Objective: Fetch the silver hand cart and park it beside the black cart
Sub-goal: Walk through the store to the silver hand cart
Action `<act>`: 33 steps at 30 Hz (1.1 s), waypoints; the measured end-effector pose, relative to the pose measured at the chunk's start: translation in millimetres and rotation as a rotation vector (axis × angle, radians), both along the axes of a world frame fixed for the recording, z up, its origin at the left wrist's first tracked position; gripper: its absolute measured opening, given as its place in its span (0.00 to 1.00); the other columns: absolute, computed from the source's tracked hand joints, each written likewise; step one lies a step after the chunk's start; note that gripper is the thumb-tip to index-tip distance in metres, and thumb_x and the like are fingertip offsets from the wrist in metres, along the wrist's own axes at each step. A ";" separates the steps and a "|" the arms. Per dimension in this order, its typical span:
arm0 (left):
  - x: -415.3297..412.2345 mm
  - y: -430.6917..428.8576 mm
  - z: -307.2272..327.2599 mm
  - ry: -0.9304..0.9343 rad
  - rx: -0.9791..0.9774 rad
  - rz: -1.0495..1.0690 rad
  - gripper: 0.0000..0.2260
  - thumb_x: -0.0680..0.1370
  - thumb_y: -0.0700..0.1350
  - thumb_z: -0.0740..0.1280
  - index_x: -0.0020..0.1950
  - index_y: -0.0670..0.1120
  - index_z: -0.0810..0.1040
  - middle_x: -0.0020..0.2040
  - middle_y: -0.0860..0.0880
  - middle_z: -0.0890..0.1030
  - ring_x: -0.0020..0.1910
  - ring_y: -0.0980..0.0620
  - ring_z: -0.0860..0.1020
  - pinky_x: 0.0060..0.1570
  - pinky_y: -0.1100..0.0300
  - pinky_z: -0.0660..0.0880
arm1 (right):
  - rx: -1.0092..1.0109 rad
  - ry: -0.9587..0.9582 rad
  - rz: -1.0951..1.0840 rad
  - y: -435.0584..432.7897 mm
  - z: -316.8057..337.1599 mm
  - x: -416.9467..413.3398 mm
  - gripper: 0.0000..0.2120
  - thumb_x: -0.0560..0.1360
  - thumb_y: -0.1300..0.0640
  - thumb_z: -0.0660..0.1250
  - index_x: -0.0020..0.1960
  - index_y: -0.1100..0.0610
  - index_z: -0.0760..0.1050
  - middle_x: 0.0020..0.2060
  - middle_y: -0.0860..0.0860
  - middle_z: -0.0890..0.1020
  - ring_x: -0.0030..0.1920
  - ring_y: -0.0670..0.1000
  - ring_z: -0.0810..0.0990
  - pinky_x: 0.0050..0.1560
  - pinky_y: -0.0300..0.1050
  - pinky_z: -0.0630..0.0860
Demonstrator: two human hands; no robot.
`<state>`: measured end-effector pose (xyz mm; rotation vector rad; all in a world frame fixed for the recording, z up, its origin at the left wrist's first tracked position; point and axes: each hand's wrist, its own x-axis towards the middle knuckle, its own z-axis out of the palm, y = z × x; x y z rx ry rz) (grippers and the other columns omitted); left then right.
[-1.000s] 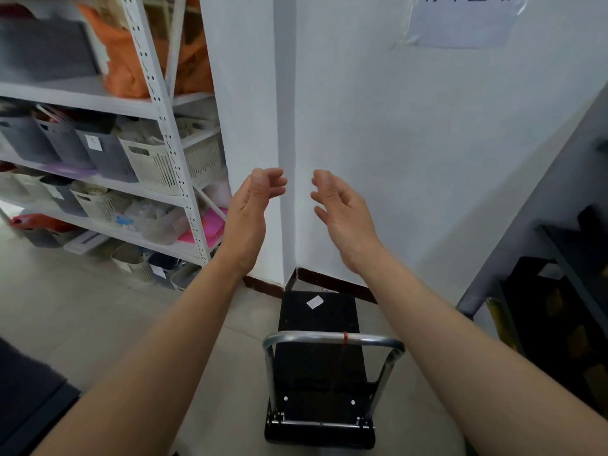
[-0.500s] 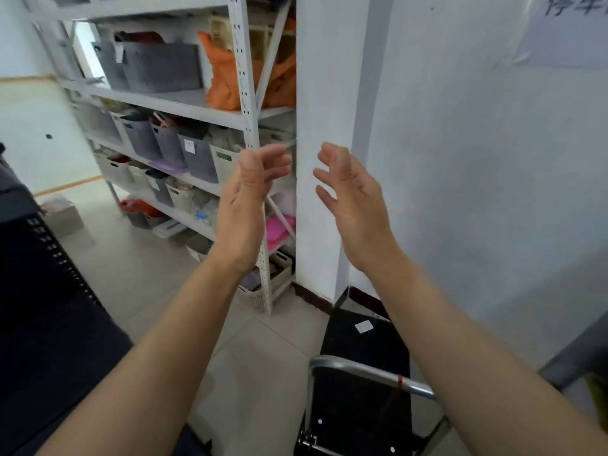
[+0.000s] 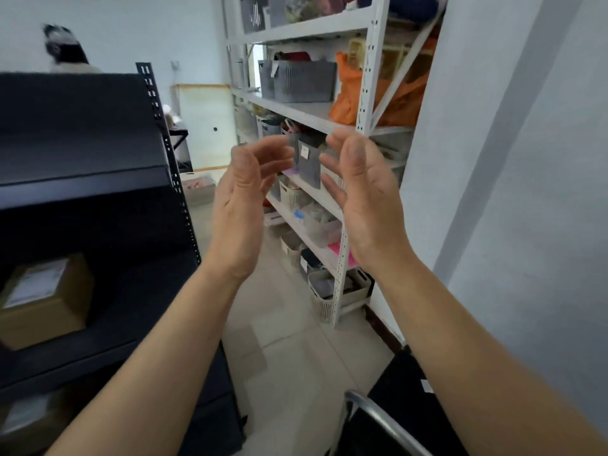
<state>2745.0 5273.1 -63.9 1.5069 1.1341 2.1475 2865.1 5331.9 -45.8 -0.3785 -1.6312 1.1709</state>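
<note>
Black cart (image 3: 394, 399) stands on tiled floor (image 3: 296, 357) by white wall (image 3: 543, 192).

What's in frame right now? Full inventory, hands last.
black cart: one, black deck, silver handle, bottom right.
white rack: one, white, centre right by the wall.
grey baskets: several, grey, on the white rack.
orange bag: one, orange, upper white rack shelf.
black rack: one, black, left.
cardboard box: one clear, brown, in the black rack.
other person: one, blurred, far top left.
left hand: one, raised, relaxed, holds nothing.
right hand: one, raised, relaxed, holds nothing.
</note>
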 end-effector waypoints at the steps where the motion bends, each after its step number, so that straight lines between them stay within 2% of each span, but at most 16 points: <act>1: 2.1 -3.8 1.1 0.005 -0.002 0.030 0.35 0.66 0.75 0.57 0.56 0.49 0.77 0.53 0.50 0.80 0.57 0.49 0.77 0.64 0.51 0.70 | -0.002 -0.001 0.033 -1.2 1.1 0.1 0.43 0.61 0.29 0.57 0.67 0.56 0.70 0.55 0.40 0.78 0.60 0.43 0.78 0.59 0.39 0.76; 3: 6.0 -12.8 2.2 0.022 -0.004 0.088 0.36 0.66 0.75 0.56 0.57 0.47 0.77 0.53 0.49 0.80 0.58 0.48 0.77 0.64 0.50 0.70 | -0.011 0.014 0.100 -3.6 2.0 -0.5 0.43 0.61 0.29 0.58 0.66 0.56 0.70 0.54 0.40 0.78 0.60 0.43 0.78 0.58 0.39 0.76; 7: 11.2 -36.0 4.4 0.043 -0.002 0.203 0.39 0.67 0.74 0.57 0.60 0.43 0.75 0.55 0.46 0.79 0.58 0.47 0.77 0.65 0.50 0.70 | -0.014 0.053 0.233 -13.2 3.4 -4.8 0.42 0.61 0.29 0.60 0.65 0.57 0.71 0.55 0.43 0.79 0.63 0.47 0.77 0.67 0.49 0.71; 11: 13.4 -61.8 7.8 0.057 -0.003 0.320 0.40 0.68 0.74 0.57 0.62 0.40 0.74 0.56 0.44 0.78 0.59 0.46 0.77 0.64 0.51 0.71 | -0.049 0.074 0.374 -27.5 4.8 -12.8 0.38 0.60 0.31 0.61 0.62 0.53 0.72 0.51 0.41 0.79 0.61 0.46 0.78 0.67 0.48 0.71; 18: 17.6 -106.0 4.2 0.075 -0.034 0.524 0.40 0.68 0.73 0.55 0.62 0.41 0.74 0.56 0.46 0.79 0.59 0.48 0.77 0.66 0.53 0.70 | -0.074 0.066 0.541 -56.0 0.2 -27.7 0.48 0.58 0.26 0.63 0.68 0.57 0.70 0.60 0.45 0.77 0.64 0.48 0.75 0.68 0.53 0.70; 23: 22.4 -138.4 0.5 0.065 -0.047 0.637 0.39 0.68 0.74 0.56 0.62 0.43 0.75 0.56 0.46 0.79 0.60 0.48 0.77 0.66 0.53 0.69 | -0.083 0.066 0.679 -80.6 -2.6 -38.7 0.46 0.57 0.26 0.64 0.66 0.54 0.71 0.58 0.42 0.77 0.65 0.48 0.75 0.69 0.52 0.69; 28: 24.9 -176.3 -2.2 0.044 -0.052 0.778 0.37 0.68 0.74 0.56 0.60 0.45 0.75 0.56 0.46 0.79 0.60 0.46 0.77 0.67 0.50 0.69 | -0.076 0.037 0.829 -109.3 -6.6 -53.4 0.48 0.57 0.25 0.64 0.67 0.54 0.69 0.58 0.41 0.77 0.65 0.47 0.74 0.69 0.51 0.70; 33: 23.1 -208.6 -5.1 0.022 -0.040 0.876 0.36 0.68 0.73 0.57 0.60 0.44 0.75 0.56 0.46 0.79 0.60 0.46 0.77 0.66 0.50 0.69 | -0.079 0.016 0.920 -136.7 -9.9 -69.9 0.48 0.57 0.25 0.63 0.67 0.55 0.70 0.58 0.42 0.76 0.65 0.47 0.75 0.68 0.51 0.71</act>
